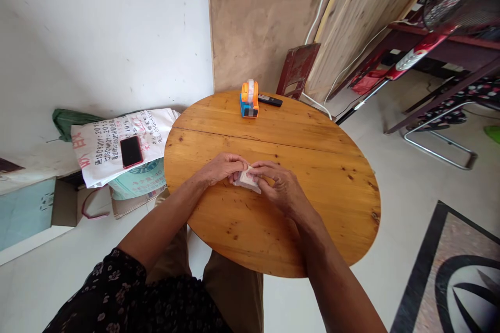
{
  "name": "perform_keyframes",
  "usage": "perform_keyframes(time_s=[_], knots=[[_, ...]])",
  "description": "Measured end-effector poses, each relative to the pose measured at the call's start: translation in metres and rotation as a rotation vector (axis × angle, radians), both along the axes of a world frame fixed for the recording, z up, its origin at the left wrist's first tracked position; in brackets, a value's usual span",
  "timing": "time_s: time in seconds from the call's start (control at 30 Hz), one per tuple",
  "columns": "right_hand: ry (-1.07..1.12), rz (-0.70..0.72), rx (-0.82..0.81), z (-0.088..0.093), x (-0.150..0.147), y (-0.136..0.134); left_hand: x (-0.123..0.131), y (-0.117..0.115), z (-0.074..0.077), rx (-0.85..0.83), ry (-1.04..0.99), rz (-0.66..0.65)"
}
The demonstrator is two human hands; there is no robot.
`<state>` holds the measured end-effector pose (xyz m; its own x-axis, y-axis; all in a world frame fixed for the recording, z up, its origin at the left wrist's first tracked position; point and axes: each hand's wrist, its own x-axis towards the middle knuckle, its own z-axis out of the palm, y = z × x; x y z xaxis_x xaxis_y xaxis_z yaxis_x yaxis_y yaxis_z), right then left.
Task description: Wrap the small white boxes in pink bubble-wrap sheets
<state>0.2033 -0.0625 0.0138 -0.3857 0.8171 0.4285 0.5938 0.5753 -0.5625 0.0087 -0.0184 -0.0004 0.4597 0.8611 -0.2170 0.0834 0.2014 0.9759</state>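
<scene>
A small whitish packet [247, 181] is held between my two hands, just above the middle of the round wooden table [253, 229]. My left hand [225, 168] pinches its upper left side, thumb and fingers closed on it. My right hand [278, 183] grips its right side, with the thumb below and the index finger along the top. The fingers cover part of the packet, and its contents cannot be made out.
An orange and blue tape dispenser [249, 99] and a black remote-like object [270, 100] are at the table's far edge. A phone [132, 152] lies on white sacks [94, 140] at left. A dark red chair [299, 70] and a standing fan [414, 57] are beyond.
</scene>
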Motion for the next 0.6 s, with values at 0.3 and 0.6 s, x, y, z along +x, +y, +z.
perform_keyframes(time_s=[0.3, 0.6], knots=[[-0.079, 0.018, 0.065, 0.0008, 0.002, -0.0002, 0.0, 0.0007, 0.0003, 0.005, 0.01, -0.006], [-0.161, 0.061, 0.212, -0.0018, 0.0046, 0.0034, 0.0007, -0.0002, 0.0025, 0.003, 0.03, 0.003]])
